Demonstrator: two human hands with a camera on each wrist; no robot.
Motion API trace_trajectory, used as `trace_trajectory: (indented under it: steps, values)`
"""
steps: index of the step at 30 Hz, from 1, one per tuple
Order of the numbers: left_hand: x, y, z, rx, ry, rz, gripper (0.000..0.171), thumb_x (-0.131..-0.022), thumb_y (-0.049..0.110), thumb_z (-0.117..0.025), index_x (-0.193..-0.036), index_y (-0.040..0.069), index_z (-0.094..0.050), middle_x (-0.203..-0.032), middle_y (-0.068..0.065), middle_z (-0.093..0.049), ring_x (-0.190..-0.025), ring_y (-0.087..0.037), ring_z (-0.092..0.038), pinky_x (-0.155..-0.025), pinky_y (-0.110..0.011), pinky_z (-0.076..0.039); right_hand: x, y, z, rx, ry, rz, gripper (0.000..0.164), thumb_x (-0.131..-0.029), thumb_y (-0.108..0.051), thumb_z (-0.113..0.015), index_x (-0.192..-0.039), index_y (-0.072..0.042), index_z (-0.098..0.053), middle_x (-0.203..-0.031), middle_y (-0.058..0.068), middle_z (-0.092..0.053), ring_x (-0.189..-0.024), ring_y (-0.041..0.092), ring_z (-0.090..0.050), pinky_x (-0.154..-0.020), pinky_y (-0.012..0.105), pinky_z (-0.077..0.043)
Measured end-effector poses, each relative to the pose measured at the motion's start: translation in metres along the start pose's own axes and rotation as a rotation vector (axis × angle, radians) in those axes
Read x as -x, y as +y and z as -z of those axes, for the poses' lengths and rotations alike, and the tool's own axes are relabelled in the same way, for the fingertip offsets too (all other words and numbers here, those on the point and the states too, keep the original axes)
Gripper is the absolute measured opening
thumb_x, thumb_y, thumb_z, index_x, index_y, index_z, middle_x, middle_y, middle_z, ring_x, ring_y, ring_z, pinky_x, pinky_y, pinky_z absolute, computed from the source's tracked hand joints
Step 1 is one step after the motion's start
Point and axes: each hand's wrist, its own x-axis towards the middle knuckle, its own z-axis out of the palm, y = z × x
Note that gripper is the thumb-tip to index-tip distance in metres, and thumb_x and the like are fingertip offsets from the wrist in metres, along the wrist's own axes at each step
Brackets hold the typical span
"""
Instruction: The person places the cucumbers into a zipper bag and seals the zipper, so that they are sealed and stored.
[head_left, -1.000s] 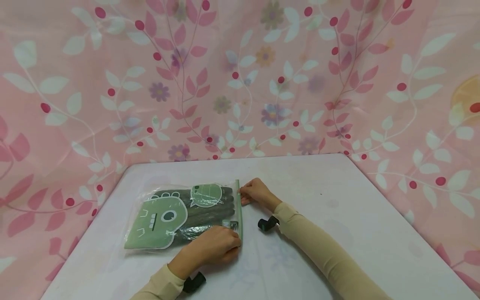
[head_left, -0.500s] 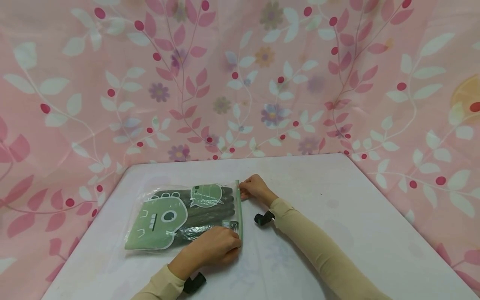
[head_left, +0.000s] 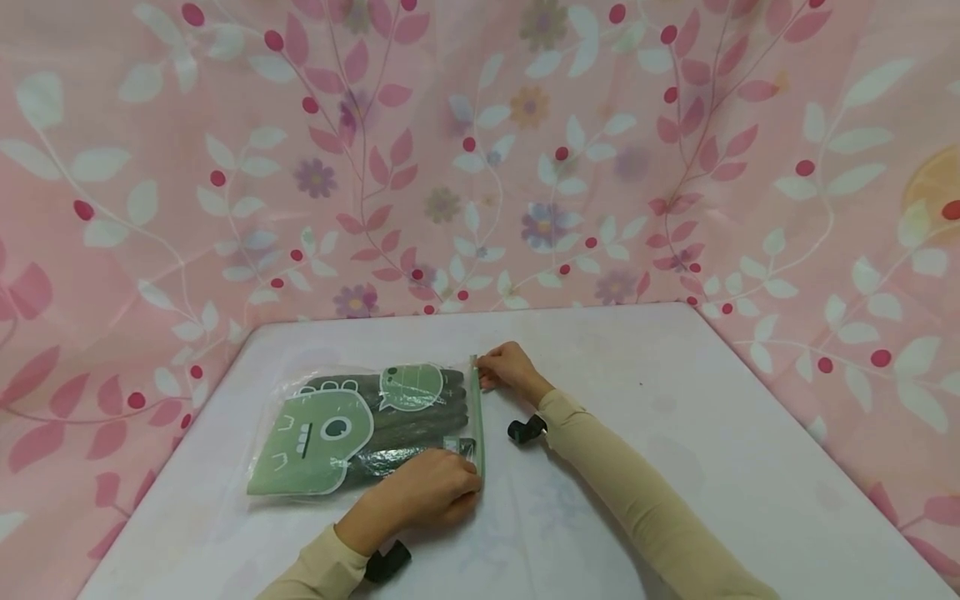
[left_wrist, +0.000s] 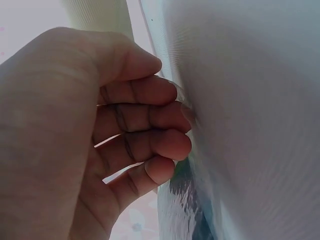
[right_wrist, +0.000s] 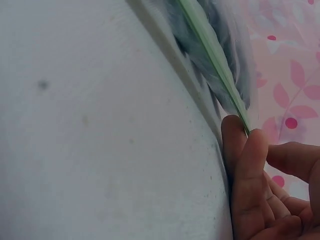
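A clear zip bag (head_left: 311, 450) printed with green cartoon monsters lies flat on the table, dark folded, cloth-like contents showing through. Its green zip strip (head_left: 481, 433) runs along the right edge. My left hand (head_left: 429, 490) grips the near end of that edge, covering the bag's corner. In the left wrist view the fingers (left_wrist: 167, 145) are curled against the plastic, the thumb above them. At the far end, my right hand (head_left: 512, 372) pinches the strip. The right wrist view has the strip's tip (right_wrist: 235, 102) running in between the fingertips (right_wrist: 257, 145).
The table (head_left: 675, 450) has a white cover. Behind it hangs a pink floral cloth (head_left: 480, 167). A black wrist camera mount (head_left: 527, 429) sits by the right cuff, and another black mount (head_left: 388, 562) by the left cuff.
My right hand has slid a little away from me, up to the far end of the zip strip. The left hand and the bag have stayed nearly still.
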Motion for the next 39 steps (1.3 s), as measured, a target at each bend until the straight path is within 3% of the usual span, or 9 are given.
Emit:
trace_trajectory:
  steps: [8, 21, 32, 39]
  values:
    - [0.000, -0.001, -0.003, -0.003, -0.005, -0.010, 0.027, -0.089, 0.014, -0.076, -0.070, 0.022, -0.059, -0.069, 0.013, -0.051, -0.058, -0.004, -0.050, -0.055, -0.027, -0.044, 0.003, 0.002, 0.006, 0.006, -0.025, 0.013, 0.018, -0.099, -0.006, -0.070, -0.105, 0.011, -0.074, -0.085, 0.018, -0.074, -0.067, 0.020, -0.072, -0.063, 0.028, -0.060]
    - [-0.003, 0.001, -0.004, 0.014, -0.010, -0.021, 0.030, -0.089, 0.013, -0.075, -0.068, 0.022, -0.056, -0.068, 0.013, -0.051, -0.057, -0.003, -0.048, -0.055, -0.025, -0.043, 0.003, 0.003, 0.004, 0.015, 0.042, 0.063, 0.017, -0.096, -0.002, -0.072, -0.105, 0.012, -0.073, -0.082, 0.014, -0.072, -0.066, 0.018, -0.069, -0.066, 0.029, -0.060]
    - [-0.003, 0.002, -0.003, 0.036, 0.006, -0.019, 0.029, -0.086, 0.013, -0.076, -0.068, 0.022, -0.056, -0.068, 0.014, -0.049, -0.056, -0.001, -0.042, -0.053, -0.024, -0.040, 0.009, 0.006, 0.013, -0.006, -0.025, 0.083, 0.018, -0.098, -0.003, -0.071, -0.108, 0.012, -0.070, -0.092, 0.020, -0.074, -0.072, 0.020, -0.073, -0.071, 0.030, -0.060]
    - [-0.001, 0.000, -0.004, 0.027, 0.006, -0.026, 0.031, -0.086, 0.013, -0.077, -0.067, 0.023, -0.055, -0.068, 0.015, -0.048, -0.056, -0.001, -0.039, -0.053, -0.023, -0.038, 0.005, 0.004, 0.007, -0.016, -0.009, 0.061, 0.023, -0.095, 0.000, -0.073, -0.113, 0.014, -0.067, -0.089, 0.017, -0.074, -0.068, 0.018, -0.072, -0.070, 0.029, -0.060]
